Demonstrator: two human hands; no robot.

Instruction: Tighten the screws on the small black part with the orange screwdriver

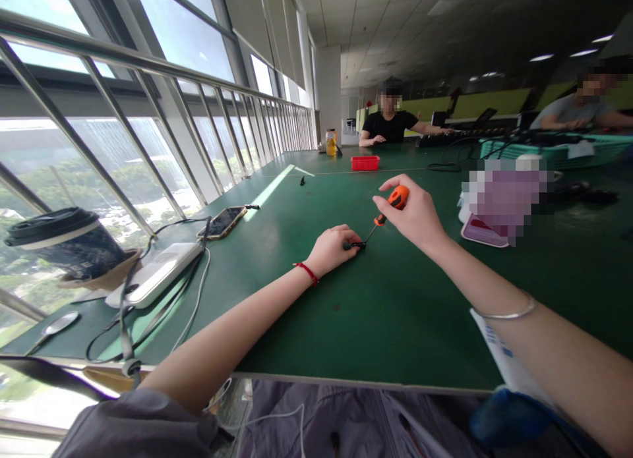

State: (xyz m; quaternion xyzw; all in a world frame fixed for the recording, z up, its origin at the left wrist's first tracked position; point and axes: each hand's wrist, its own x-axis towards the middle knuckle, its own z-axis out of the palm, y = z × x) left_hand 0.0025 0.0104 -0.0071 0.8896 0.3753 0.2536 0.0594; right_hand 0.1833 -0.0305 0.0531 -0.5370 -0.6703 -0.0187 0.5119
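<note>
In my right hand (pixel 413 211) is a screwdriver (pixel 397 198) with an orange and black handle, its shaft slanting down to the left. My thumb and fingers are around the handle. The tip meets a small black part (pixel 357 245) on the green table (pixel 306 326). My left hand (pixel 333 250) rests on the tabletop with its fingers closed on that part, pinning it down. The fingers cover much of the part, so its exact kind cannot be made out.
A red tray (pixel 364 163), a jar (pixel 331 143) and a small black piece (pixel 302 180) lie farther back. Left are a phone (pixel 222 222), a white power bank (pixel 158 273), cables and a lidded cup (pixel 66 244). A pink case (pixel 487 230) and teal basket (pixel 558 151) stand right. Two people sit beyond.
</note>
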